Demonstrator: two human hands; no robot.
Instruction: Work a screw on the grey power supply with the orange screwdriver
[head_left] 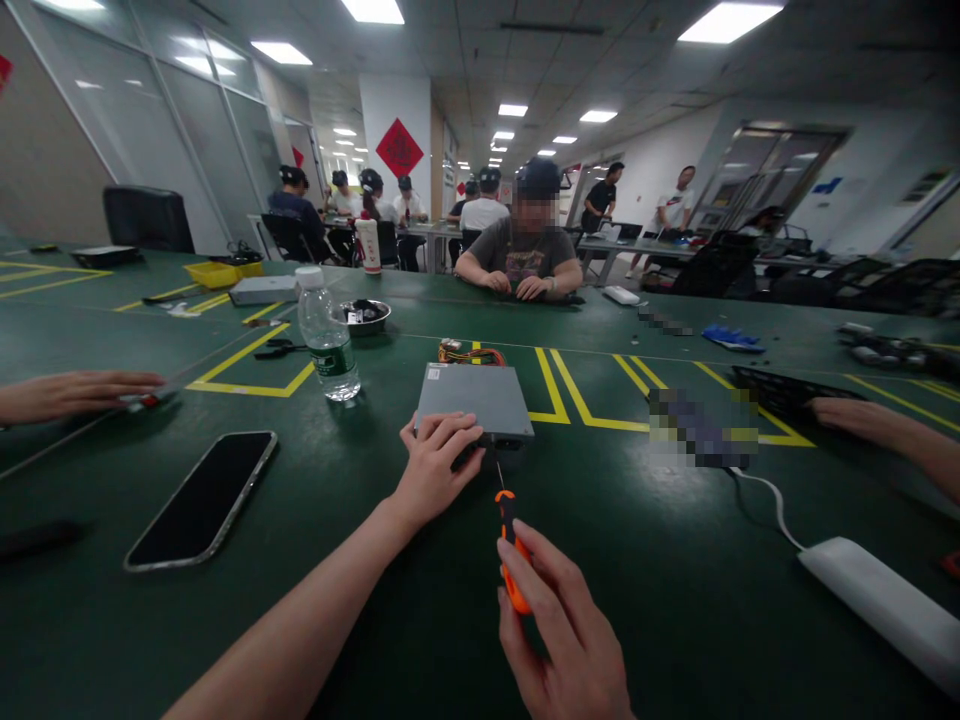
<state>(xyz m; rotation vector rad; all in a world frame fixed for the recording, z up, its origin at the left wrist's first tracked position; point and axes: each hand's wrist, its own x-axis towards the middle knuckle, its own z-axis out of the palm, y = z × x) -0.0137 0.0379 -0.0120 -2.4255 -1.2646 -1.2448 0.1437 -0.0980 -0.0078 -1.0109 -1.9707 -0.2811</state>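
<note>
Bracing grey box [472, 398] — screwdriver [508, 520] at near edge

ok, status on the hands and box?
Left hand holds grey box near edge. Right hand holds orange screwdriver, tip at box front. Phone, bottle off left, apart.

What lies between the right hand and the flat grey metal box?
The head view shows only the orange-handled screwdriver: the right hand holds it, tip at the near edge of the flat grey metal box.
</note>
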